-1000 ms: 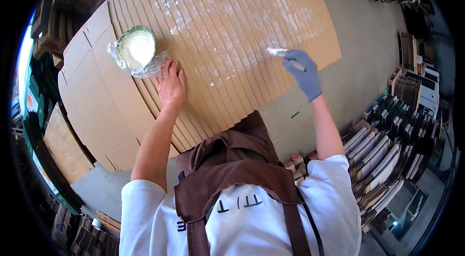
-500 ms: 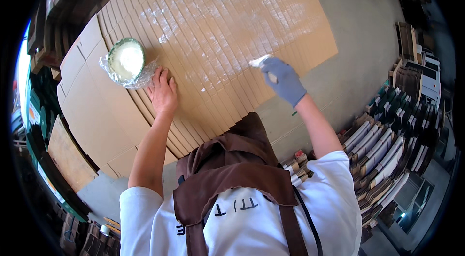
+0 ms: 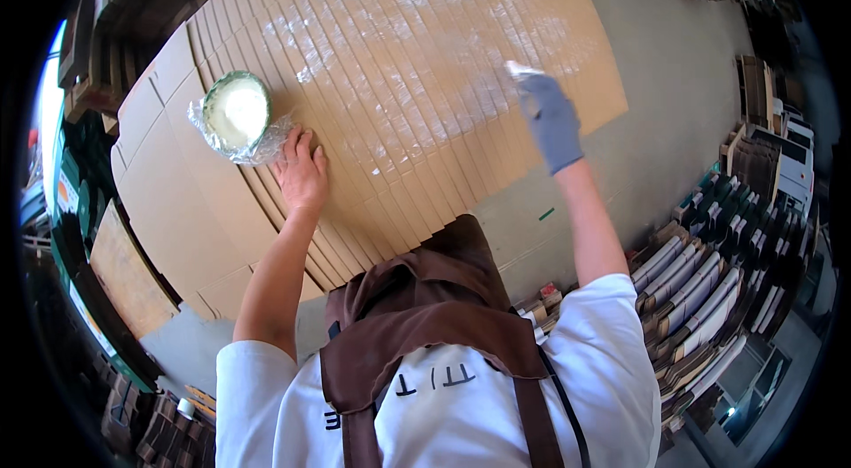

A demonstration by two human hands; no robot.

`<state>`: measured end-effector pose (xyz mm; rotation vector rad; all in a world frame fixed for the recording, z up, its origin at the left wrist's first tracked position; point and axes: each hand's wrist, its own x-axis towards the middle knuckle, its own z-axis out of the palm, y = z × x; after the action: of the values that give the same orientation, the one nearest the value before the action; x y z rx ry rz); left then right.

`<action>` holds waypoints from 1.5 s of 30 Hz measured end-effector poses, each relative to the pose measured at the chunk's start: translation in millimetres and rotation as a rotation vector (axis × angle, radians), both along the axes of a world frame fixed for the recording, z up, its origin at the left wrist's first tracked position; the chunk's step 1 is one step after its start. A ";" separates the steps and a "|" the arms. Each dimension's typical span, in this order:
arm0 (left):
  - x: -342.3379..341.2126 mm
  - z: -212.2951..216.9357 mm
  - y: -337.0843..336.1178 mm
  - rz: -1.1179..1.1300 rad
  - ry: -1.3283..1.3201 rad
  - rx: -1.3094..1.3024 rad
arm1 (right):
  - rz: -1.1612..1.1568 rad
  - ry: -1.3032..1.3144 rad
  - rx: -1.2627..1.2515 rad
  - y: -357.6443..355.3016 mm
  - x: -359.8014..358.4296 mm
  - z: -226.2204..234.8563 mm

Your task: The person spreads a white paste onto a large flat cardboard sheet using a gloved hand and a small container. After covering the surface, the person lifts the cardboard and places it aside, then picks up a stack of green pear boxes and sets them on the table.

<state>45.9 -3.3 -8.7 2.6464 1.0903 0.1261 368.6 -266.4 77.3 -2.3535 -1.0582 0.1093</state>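
Overlapping brown cardboard sheets (image 3: 434, 193) are fanned out in front of me, with wet white streaks across their far and middle strips. Bare and spread, my left hand (image 3: 303, 174) lies flat on them. Beside its fingertips stands a green-rimmed bowl (image 3: 232, 74) of white paste, with crumpled clear plastic film (image 3: 257, 147) around its base. My right hand (image 3: 551, 120), in a grey glove, is closed around a brush (image 3: 521, 70) over the right part of the sheets. Only the brush's white, paste-covered tip shows; the glove hides its handle.
Stacked cardboard (image 3: 683, 291) stands in rows on the right. A wooden board (image 3: 128, 277) leans at the left, near dark green stacks. Grey floor (image 3: 665, 51) shows beyond the sheets' right edge, with a small green strip (image 3: 546, 214) on it.
My right hand has moved right and a little farther away with the brush. My left hand and the bowl stay in place on the cardboard.
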 end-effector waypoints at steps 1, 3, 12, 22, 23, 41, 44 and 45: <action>0.8 3.2 -0.2 -0.005 -0.004 -0.003 | 0.111 0.058 0.145 16.6 -27.9 2.5; 4.8 6.1 0.2 -0.015 -0.005 -0.005 | 0.311 -0.016 -0.067 26.1 -84.3 -7.0; 1.5 4.8 -0.5 -0.001 -0.005 -0.025 | 0.035 -0.023 -0.085 61.2 -13.1 -20.9; 1.8 10.5 -4.2 0.011 -0.049 -0.064 | 0.040 -0.188 -0.235 78.3 25.6 -37.5; 5.2 9.6 -2.0 0.010 -0.057 -0.061 | -0.014 -0.239 -0.274 80.0 47.2 -34.7; 5.9 11.7 0.4 0.006 -0.040 -0.075 | 0.304 -0.282 -0.085 187.6 -29.7 -19.4; 2.9 10.7 1.0 0.013 -0.032 -0.090 | 0.341 -0.272 -0.006 204.8 -33.5 -7.6; 2.9 9.8 1.0 0.013 -0.025 -0.089 | 0.394 -0.253 -0.027 205.6 -34.5 -13.4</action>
<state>48.8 -2.3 1.1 2.5525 1.0800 0.1100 334.1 -60.8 63.9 -2.1920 -1.6445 -0.0315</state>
